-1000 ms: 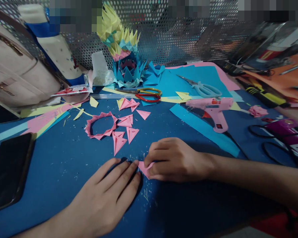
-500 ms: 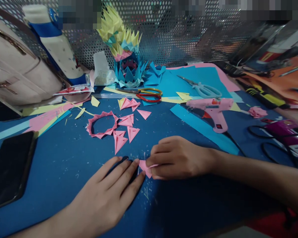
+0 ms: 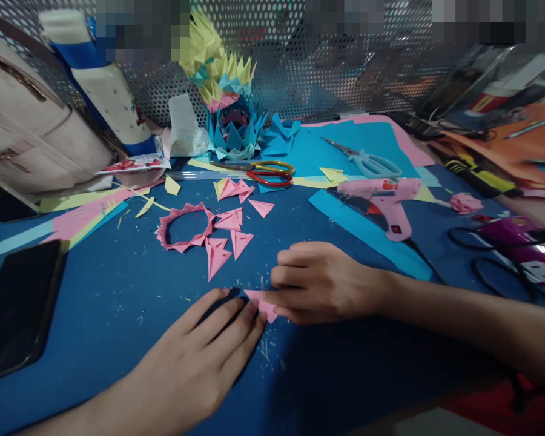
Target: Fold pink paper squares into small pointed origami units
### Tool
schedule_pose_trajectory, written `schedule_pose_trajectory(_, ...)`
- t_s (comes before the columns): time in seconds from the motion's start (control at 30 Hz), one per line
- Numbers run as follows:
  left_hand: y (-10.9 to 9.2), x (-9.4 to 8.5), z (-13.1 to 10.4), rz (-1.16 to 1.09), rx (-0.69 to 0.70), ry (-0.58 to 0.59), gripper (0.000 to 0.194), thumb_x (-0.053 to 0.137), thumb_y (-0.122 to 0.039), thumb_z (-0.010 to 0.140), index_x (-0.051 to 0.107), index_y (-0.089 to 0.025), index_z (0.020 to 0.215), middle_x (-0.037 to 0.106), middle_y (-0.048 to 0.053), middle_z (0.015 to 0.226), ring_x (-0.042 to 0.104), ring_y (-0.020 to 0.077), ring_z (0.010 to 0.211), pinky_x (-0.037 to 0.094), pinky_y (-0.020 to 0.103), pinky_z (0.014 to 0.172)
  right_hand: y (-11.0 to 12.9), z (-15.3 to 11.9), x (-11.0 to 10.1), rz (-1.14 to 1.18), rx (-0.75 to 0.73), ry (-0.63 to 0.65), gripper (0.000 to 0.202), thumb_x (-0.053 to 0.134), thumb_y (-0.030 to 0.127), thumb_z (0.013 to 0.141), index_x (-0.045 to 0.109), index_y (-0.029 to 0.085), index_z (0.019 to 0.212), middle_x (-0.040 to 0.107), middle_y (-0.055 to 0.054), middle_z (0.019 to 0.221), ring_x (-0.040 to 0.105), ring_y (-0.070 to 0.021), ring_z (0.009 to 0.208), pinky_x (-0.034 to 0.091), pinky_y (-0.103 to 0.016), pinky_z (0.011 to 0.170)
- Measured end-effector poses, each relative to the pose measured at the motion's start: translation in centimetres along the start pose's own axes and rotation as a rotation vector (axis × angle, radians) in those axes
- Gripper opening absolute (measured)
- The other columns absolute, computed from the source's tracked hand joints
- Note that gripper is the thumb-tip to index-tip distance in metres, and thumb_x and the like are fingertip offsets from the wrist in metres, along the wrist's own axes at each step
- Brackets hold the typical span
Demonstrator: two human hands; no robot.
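A small folded pink paper piece [image 3: 269, 310] lies on the blue table between my hands. My left hand [image 3: 218, 351] rests flat with its fingers spread, fingertips on the left side of the piece. Curled fingers of my right hand [image 3: 322, 284] pinch the right end of that piece and hide part of it. Farther back is a zigzag pink paper ring [image 3: 162, 233], and beside it are several folded pink triangles [image 3: 218, 257].
A black phone [image 3: 20, 309] lies at the left. Behind are red-and-yellow-handled scissors [image 3: 272, 174], light blue scissors [image 3: 375, 163], a pink glue gun [image 3: 397, 203] with a cable, and a spiky paper model [image 3: 234, 127]. A bottle [image 3: 106, 97] stands at the back left.
My left fingertips have moved onto the pink piece, where they were at its edge. The right hand has shifted slightly up, and more of the piece's upper left corner shows.
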State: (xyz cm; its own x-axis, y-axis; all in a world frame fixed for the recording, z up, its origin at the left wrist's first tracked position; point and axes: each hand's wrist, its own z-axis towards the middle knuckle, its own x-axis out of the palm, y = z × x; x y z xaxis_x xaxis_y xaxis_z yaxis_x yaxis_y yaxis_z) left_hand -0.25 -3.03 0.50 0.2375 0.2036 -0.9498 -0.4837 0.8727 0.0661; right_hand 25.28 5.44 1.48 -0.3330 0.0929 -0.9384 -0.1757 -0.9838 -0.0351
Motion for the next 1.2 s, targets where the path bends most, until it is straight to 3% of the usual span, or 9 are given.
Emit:
schedule_pose_trajectory(0.2,0.0,0.1,0.0,-0.03,0.006,-0.011,0.038,0.036,-0.015,0.105,0.063,-0.008,0.131,0.067,0.009,0.126,0.055,0.0254,0.117,0.015,0.044,0.12,0.7,0.4,0.4,-0.039,0.033,0.045,0.029,0.044,0.032,0.103,0.059,0.016,0.122,0.064,-0.004,0.101,0.05,-0.019,0.09,0.038,-0.035,0.075)
schedule_pose_trajectory(0.37,0.0,0.0,0.0,-0.048,0.005,-0.015,0.038,0.035,-0.014,0.106,0.061,-0.007,0.133,0.067,0.009,0.126,0.055,0.0247,0.119,0.017,0.044,0.119,1.7,0.8,-1.2,-0.062,0.032,0.124,0.02,0.05,0.027,0.1,0.067,0.016,0.095,0.063,-0.004,0.085,0.051,-0.0195,0.089,0.038,-0.034,0.075)
schedule_pose_trajectory(0.47,0.1,-0.2,0.1,-0.068,0.005,-0.014,0.038,0.034,-0.015,0.106,0.06,-0.007,0.133,0.066,0.009,0.128,0.056,0.0235,0.119,0.017,0.043,0.12,2.5,0.5,-2.6,-0.034,0.076,0.269,0.015,0.061,0.023,0.09,0.065,0.019,0.076,0.062,-0.003,0.076,0.051,-0.0204,0.079,0.034,-0.036,0.066)
schedule_pose_trajectory(0.6,0.2,-0.1,0.1,-0.098,0.002,-0.03,0.036,0.037,-0.015,0.106,0.06,-0.008,0.133,0.067,0.009,0.127,0.057,0.0225,0.118,0.02,0.043,0.12,2.3,-0.1,-3.8,-0.001,0.134,0.357,0.022,0.06,0.021,0.089,0.061,0.02,0.068,0.062,-0.003,0.071,0.05,-0.0189,0.071,0.029,-0.037,0.061)
schedule_pose_trajectory(0.67,0.2,0.1,0.0,-0.114,-0.005,-0.062,0.035,0.038,-0.014,0.105,0.062,-0.009,0.13,0.068,0.009,0.126,0.058,0.0227,0.117,0.023,0.044,0.119,1.2,-0.1,-4.0,0.026,0.155,0.339,0.032,0.052,0.023,0.096,0.059,0.019,0.065,0.061,-0.003,0.069,0.049,-0.0167,0.066,0.028,-0.036,0.061)
schedule_pose_trajectory(0.8,0.1,0.4,-0.1,-0.117,-0.022,-0.095,0.032,0.041,-0.014,0.103,0.066,-0.011,0.123,0.067,0.01,0.127,0.058,0.0233,0.117,0.024,0.044,0.119,-1.4,0.0,-3.1,0.219,0.195,0.139,0.046,0.038,0.034,0.106,0.059,0.017,0.069,0.059,-0.001,0.066,0.047,-0.0128,0.062,0.025,-0.031,0.057)
schedule_pose_trajectory(0.9,0.1,0.5,-0.1,-0.113,-0.026,-0.079,0.032,0.042,-0.017,0.103,0.065,-0.012,0.125,0.065,0.01,0.13,0.056,0.0234,0.121,0.022,0.043,0.12,-1.7,0.1,-1.8,0.35,0.185,0.16,0.037,0.05,0.048,0.1,0.061,0.018,0.081,0.062,0.0,0.076,0.052,-0.0129,0.071,0.029,-0.028,0.06)
schedule_pose_trajectory(1.0,0.1,0.4,-0.1,-0.117,-0.037,-0.063,0.033,0.043,-0.017,0.103,0.063,-0.014,0.13,0.063,0.01,0.132,0.053,0.0236,0.124,0.024,0.044,0.119,-0.9,0.1,-0.6,0.283,0.171,0.196,0.042,0.057,0.059,0.093,0.057,0.018,0.085,0.061,-0.001,0.08,0.05,-0.0148,0.073,0.029,-0.028,0.06)
schedule_pose_trajectory(1.2,0.2,0.0,0.1,-0.107,-0.062,-0.023,0.043,0.041,-0.008,0.096,0.059,-0.014,0.134,0.054,0.013,0.141,0.05,0.0276,0.129,0.036,0.048,0.113,-0.6,0.0,0.1,0.34,0.242,0.136,0.028,0.049,0.034,0.101,0.055,0.018,0.079,0.059,0.0,0.077,0.047,-0.0137,0.073,0.03,-0.027,0.063)
